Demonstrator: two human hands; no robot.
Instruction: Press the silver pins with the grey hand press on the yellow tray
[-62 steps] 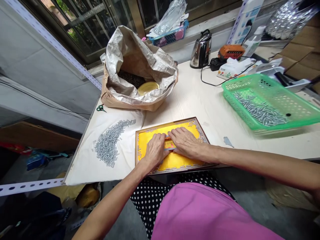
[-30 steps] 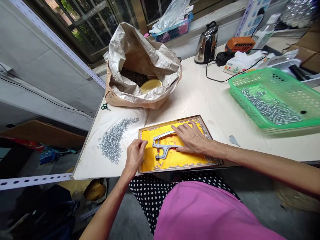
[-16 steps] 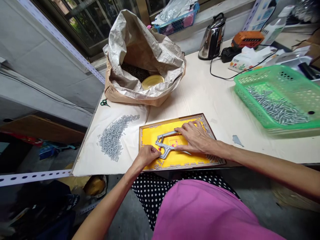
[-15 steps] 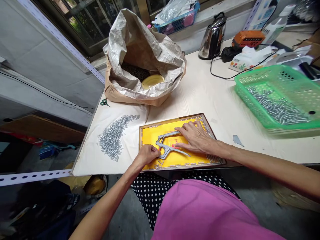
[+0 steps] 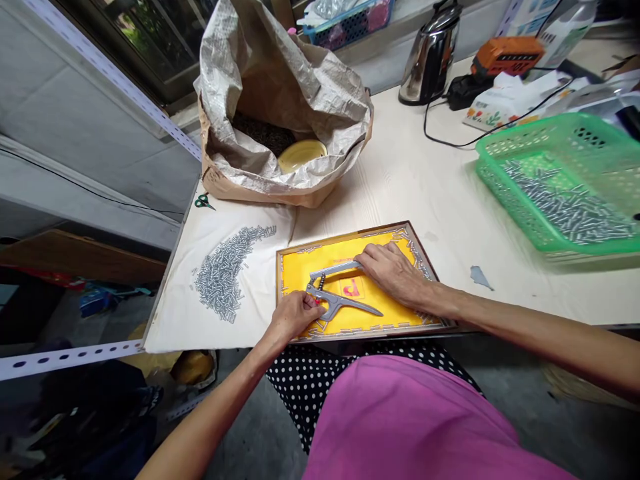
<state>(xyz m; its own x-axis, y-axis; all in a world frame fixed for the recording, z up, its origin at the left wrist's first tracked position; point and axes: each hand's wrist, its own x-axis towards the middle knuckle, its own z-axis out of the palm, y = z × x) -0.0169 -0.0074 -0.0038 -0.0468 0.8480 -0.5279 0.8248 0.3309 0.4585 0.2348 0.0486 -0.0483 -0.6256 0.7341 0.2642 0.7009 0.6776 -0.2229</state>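
A framed yellow tray [image 5: 300, 267] lies at the table's near edge, with small metal pins along its rim. Grey metal pliers [image 5: 336, 301] lie open on it. My right hand [image 5: 393, 270] rests on the pliers' upper handle, its fingers curled over the handle. My left hand [image 5: 293, 315] is pinched closed at the pliers' jaw end. What its fingertips hold is too small to make out. A pile of small metal pins [image 5: 223, 272] lies on a white cloth [image 5: 180, 320] left of the tray.
A paper sack [image 5: 280, 100] with dark contents and a yellow bowl [image 5: 301, 155] stands behind the tray. A green basket [image 5: 560, 143] of metal pins sits at the right. A kettle [image 5: 430, 53], a black cable, green scissors [image 5: 203, 201] and clutter lie farther back.
My left hand left the tray, went toward the pin pile, then came back pinched to the pliers' jaw. The pliers came into view, and my right hand stays on their handle.
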